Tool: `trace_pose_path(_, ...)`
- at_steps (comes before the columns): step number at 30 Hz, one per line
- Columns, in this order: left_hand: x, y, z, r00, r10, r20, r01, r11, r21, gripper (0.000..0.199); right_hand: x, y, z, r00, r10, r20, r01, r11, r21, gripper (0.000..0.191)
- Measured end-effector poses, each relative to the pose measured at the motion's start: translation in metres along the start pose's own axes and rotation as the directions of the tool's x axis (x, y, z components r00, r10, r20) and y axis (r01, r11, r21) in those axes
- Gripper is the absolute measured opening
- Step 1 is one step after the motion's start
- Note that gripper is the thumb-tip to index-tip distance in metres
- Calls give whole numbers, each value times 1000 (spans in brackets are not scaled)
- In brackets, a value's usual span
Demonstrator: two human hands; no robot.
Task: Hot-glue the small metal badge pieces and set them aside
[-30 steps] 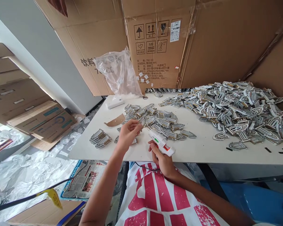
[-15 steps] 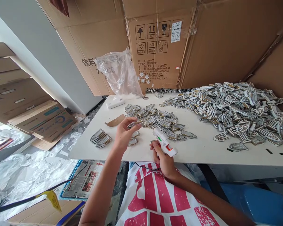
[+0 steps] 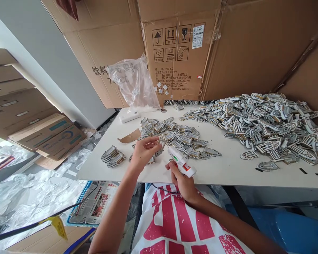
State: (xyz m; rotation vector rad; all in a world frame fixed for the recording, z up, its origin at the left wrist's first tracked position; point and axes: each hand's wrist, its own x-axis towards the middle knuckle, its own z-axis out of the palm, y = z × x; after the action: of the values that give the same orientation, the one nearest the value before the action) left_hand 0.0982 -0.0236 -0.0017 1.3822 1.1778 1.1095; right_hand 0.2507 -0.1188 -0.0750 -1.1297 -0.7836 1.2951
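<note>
My left hand (image 3: 145,150) pinches a small grey pointed frame-like piece (image 3: 161,144) between thumb and fingers, just above the white table (image 3: 217,173). My right hand (image 3: 180,176) is closed around the handle of a white hot glue gun (image 3: 181,161), whose nozzle points up and left toward the held piece. Beyond both hands lies a loose heap of similar grey pieces (image 3: 184,135) with gold-coloured strips. A small overlapping row of these pieces (image 3: 113,156) rests left of my left hand. A few more lie partly hidden behind that hand.
A large pile of grey and white pieces (image 3: 267,123) covers the table's right side. Cardboard boxes (image 3: 175,46) wall off the back. A clear plastic bag (image 3: 136,84), a torn cardboard scrap (image 3: 129,137) and a white object (image 3: 129,117) lie at the left. Small black strips (image 3: 303,171) lie far right.
My left hand has turned and shifted slightly right and down, tilting the held piece. The glue gun in my right hand has moved a little left and down.
</note>
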Motion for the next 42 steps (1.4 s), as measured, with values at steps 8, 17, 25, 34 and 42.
trace_pose_path(8,-2,1,0,1000,-9,-3,9,1000,6,35,0,-2,0,1000,7,4,-7,1000,-15,70)
trace_pose_path(17,-4,3,3,999,26,21,-26,1000,-3,34,0,1,-2,999,-21,27,22,999,-32,64)
trace_pose_path(25,-7,7,3,999,-33,9,34,997,-68,34,1,-2,1,998,58,4,-58,997,54,61)
trace_pose_path(34,-8,7,2,1000,-24,9,24,999,-45,33,1,-5,1,999,42,21,-42,999,23,59)
trace_pose_path(42,-10,7,-2,960,281,11,-272,918,288,23,2,-6,2,1000,4,7,-4,1000,-13,56)
